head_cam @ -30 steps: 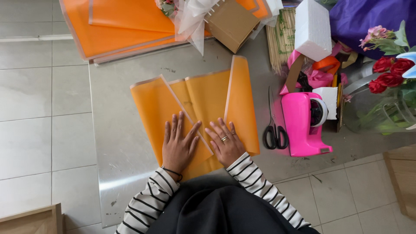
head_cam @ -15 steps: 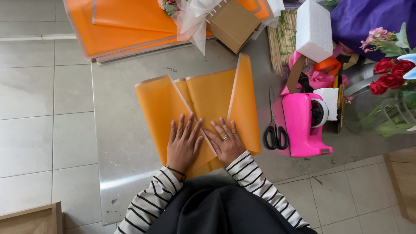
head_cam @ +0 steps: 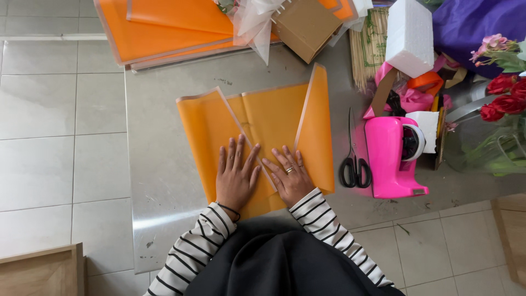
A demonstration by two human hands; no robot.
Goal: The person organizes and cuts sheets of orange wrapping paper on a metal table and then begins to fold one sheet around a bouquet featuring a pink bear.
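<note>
Orange wrapping sheet lies folded at the near middle of the metal desk, its left and right flaps turned inward over the centre panel. Left hand rests flat on the left flap, fingers spread, palm down, nothing pinched. Right hand rests flat just beside it on the centre panel, fingers spread and angled toward the left hand, a ring on one finger; its grip likewise closes on nothing. Both hands press the sheet near its lower edge, fingertips close together but not clearly touching. Both arms wear black-and-white striped sleeves.

Black-handled scissors lie closed on the desk just right of the sheet, apart from it. Pink tape dispenser stands beside the scissors, farther right. Stack of orange sheets lies at the far edge of the desk, well apart from the folded one. Brown cardboard box sits beside that stack. White foam block stands at far right, and red roses show at the right border.
</note>
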